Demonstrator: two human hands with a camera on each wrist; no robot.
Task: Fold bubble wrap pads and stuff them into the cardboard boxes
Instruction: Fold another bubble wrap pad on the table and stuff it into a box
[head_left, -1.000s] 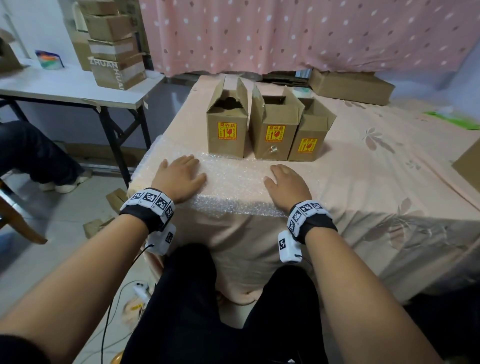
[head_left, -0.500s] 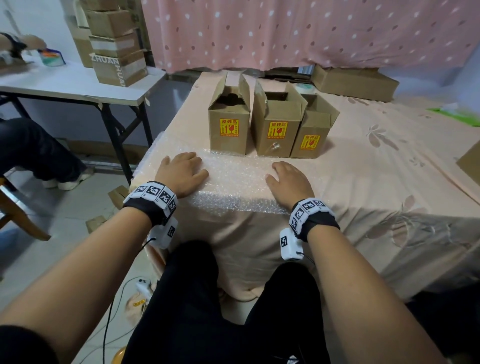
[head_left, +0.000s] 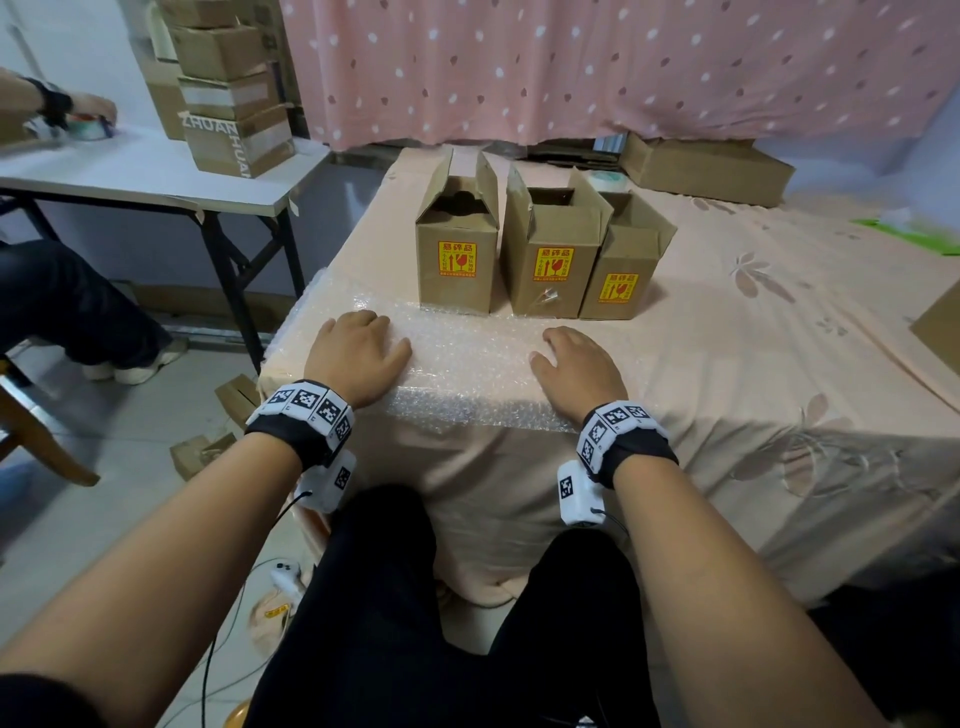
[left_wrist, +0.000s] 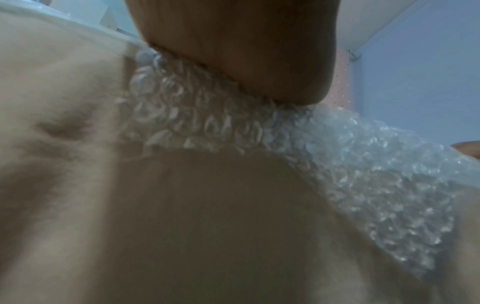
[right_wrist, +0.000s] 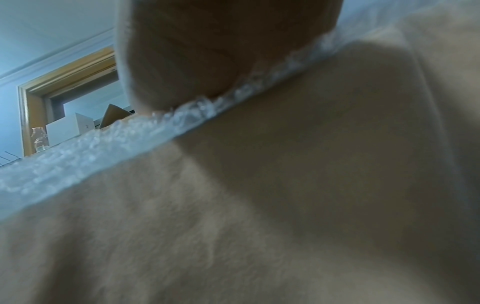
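Pink polka-dot curtain is hung across the top of the frame, above a surface draped in a peach floral cloth; whether that surface is a bed or a worktop cannot be told. Three cardboard boxes are lined up side by side at the centre of the frame, their top flaps raised and a yellow and red label stuck on each front face. One sheet of bubble wrap is spread flat just below the boxes, with its lower edge draped over the front edge of the cloth. The left hand is laid palm down on the left part of the sheet, with its fingers extended and held close together. The right hand is laid palm down on the right part, with its fingers likewise flat, and nothing is gripped by either. In the left wrist view the heel of the palm is seen resting on the bubbles; in the right wrist view the palm is pressed onto the sheet's edge. A white worktop carrying stacked cartons is seen at the upper left. A flat carton is seen at the upper right.
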